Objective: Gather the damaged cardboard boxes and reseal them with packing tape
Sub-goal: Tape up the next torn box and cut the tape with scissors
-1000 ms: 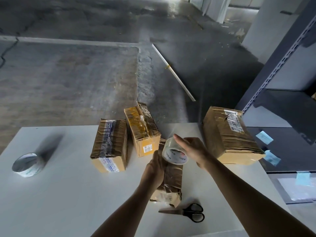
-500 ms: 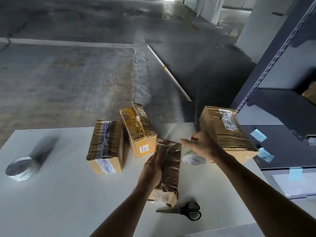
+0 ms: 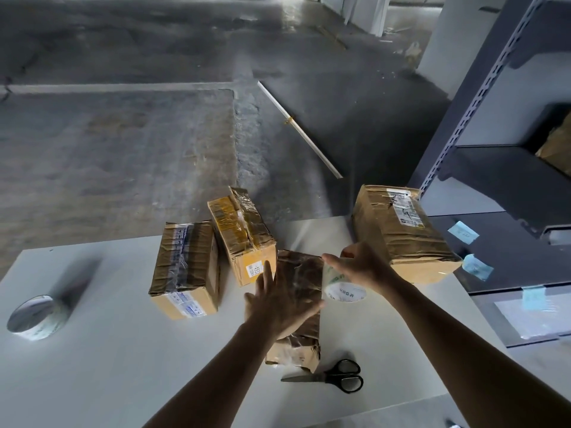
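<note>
Fingers (image 3: 266, 276) of left hand (image 3: 278, 301) flat on wrapped box (image 3: 301, 273); right hand (image 3: 364, 267) curled round tape roll (image 3: 343, 291)

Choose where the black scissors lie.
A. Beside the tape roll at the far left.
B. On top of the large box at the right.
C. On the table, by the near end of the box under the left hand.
C: the scissors lie on the white table, at the near end of the box that the left hand presses flat.
</note>
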### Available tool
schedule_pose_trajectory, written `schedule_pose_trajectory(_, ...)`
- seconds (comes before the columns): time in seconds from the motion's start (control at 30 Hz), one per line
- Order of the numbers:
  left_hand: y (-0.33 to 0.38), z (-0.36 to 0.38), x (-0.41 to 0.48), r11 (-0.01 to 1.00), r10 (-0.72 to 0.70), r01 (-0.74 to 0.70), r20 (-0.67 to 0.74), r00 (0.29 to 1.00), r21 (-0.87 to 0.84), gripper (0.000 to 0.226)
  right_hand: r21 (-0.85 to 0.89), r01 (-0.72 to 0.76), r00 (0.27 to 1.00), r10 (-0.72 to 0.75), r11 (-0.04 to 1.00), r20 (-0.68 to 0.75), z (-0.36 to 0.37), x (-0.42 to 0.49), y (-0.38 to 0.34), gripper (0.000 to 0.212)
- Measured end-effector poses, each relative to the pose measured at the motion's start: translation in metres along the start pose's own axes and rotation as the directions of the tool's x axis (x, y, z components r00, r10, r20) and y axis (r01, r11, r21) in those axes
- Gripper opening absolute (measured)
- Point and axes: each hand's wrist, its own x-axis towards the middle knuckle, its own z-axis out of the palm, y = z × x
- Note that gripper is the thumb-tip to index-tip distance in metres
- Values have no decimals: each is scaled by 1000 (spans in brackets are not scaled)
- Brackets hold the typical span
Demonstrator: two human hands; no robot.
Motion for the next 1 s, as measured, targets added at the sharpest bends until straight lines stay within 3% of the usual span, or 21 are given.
schedule_pose_trajectory(0.13, 17, 10, 5, 996, -47, 42, 56, 997, 75, 132, -14, -1, 1000, 1, 1000, 5, -2, 3, -2, 59)
schedule_pose_trajectory(0.27, 31, 20, 7, 988, -120, 116, 28, 992, 102, 142, -1, 20, 1000, -20, 1000, 10, -3, 1, 0, 61)
schedule_pose_trajectory(0.47, 37, 23, -1, 983, -174, 179, -115, 978, 36, 117, -11, 90, 996, -90, 996, -28, -1, 0, -3, 59)
schedule_pose_trajectory(0.6, 33, 24, -2, 984, -173, 176, -147, 974, 4, 116, -44, 146, 989, -147, 988, -33, 5, -1, 1, 58)
schedule_pose_trajectory(0.8, 33, 26, -2, 987, -159, 162, -167, 973, 3, 117, 8, 90, 995, -90, 996, -44, 15, -2, 26, 70)
schedule_pose_trajectory(1.0, 30, 27, 1, 988, -135, 144, -133, 982, 59, 115, 0, 86, 995, -86, 996, -44, 22, -2, 31, 63)
